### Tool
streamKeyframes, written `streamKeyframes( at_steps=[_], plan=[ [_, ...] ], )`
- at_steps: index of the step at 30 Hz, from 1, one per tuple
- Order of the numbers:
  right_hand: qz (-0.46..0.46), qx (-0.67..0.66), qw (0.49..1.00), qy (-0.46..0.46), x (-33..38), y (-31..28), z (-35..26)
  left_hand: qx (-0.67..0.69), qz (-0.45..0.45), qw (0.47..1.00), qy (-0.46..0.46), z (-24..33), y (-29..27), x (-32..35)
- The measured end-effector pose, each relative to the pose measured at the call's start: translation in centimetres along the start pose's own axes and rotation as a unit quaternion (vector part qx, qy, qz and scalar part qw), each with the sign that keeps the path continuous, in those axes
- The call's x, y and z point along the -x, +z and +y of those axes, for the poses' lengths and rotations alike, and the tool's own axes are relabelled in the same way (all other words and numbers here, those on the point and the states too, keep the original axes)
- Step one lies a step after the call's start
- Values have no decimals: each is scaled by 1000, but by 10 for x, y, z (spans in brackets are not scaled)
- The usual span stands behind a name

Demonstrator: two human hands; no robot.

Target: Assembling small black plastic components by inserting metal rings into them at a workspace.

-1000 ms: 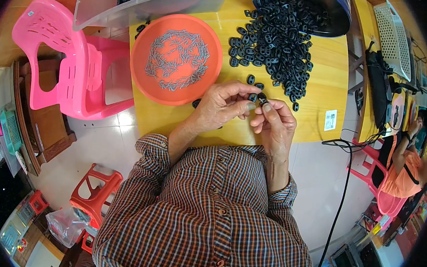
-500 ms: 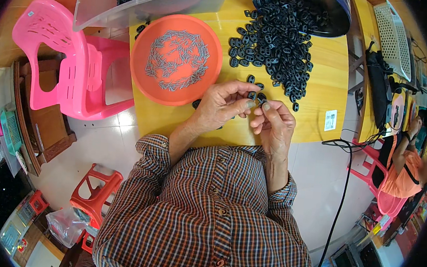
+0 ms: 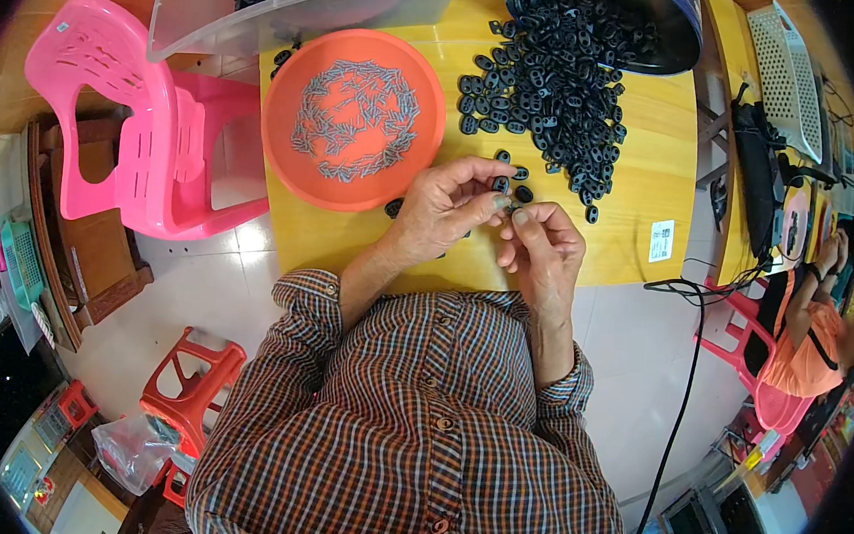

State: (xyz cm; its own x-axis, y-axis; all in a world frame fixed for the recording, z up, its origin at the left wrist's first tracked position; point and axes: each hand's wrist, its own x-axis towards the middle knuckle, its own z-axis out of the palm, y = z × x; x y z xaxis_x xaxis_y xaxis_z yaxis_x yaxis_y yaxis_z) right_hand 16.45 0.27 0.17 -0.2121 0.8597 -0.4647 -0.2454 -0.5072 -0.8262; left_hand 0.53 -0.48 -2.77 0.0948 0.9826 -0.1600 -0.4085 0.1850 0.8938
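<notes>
My left hand (image 3: 447,208) and my right hand (image 3: 539,246) meet fingertip to fingertip over the yellow table (image 3: 644,184), pinching a small black plastic piece (image 3: 504,201) between them. A few loose black pieces (image 3: 518,189) lie just beyond the fingers. A large heap of the same black oval pieces (image 3: 552,86) spreads across the table ahead. To the left stands a round orange tray (image 3: 285,155) holding several small grey metal pins (image 3: 354,116). What exactly sits between the fingertips is mostly hidden.
A clear plastic bin (image 3: 297,6) of black pieces stands at the back left, a dark bowl (image 3: 657,24) at the back right. A pink chair (image 3: 146,135) is left of the table, a red stool (image 3: 191,394) below. A person in orange (image 3: 813,328) sits at right. A black cable (image 3: 683,388) hangs down.
Both hands stay together at the same spot; the fingers have shifted slightly around the small black piece.
</notes>
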Motion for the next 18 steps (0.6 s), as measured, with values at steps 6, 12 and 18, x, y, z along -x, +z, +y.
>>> streamKeyframes(
  at_steps=[6, 12, 18],
  plan=[
    [8, 42, 999, -11, 2, 2, -3, 13, 3, 1000, 1, -3, -1, 0],
    [35, 134, 981, -132, 6, 9, 2, 7, 14, 1000, 7, -3, 1, -2],
    [10, 205, 958, -200, 4, 9, 3, 2, 12, 1000, -1, -4, -1, -2]
  ],
)
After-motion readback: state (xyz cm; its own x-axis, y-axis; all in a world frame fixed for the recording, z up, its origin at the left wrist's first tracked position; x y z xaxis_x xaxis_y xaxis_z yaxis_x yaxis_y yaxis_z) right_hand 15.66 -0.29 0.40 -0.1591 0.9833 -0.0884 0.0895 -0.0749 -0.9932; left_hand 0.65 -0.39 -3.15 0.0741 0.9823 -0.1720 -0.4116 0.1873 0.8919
